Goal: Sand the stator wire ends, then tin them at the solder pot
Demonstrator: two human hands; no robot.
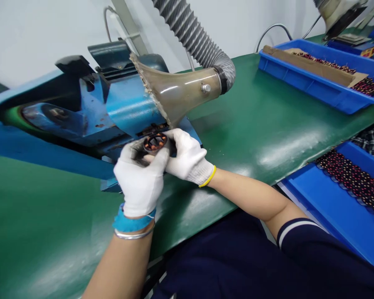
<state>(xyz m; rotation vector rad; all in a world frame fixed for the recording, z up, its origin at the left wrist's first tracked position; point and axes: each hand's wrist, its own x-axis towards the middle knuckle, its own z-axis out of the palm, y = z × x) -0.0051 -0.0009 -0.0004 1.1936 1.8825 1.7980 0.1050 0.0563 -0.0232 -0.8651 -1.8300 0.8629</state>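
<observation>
Stator core, small, ring-shaped, with copper-coloured windings inside a dark rim; held between both gloved hands directly below the mouth of the translucent extraction hood, just in front of the blue bench machine.

Left hand, white knit glove with blue cuff and a metal bangle at the wrist: fingers closed around the near side of the core, thumb up against its rim.

Right hand, white knit glove with yellow cuff: fingers wrapped on the far side, closed on the same part.

Ribbed grey hose runs up from the hood. Green bench top carries a blue tray lined with cardboard and filled with similar small parts; a second blue tray sits at the person's right knee.

Handling note, by judgement: the core should stay level and centred at the machine's opening, with both grips kept on the outer rim so the windings are not pressed, and fingertips held clear of the working edge, which the hood partly hides.
</observation>
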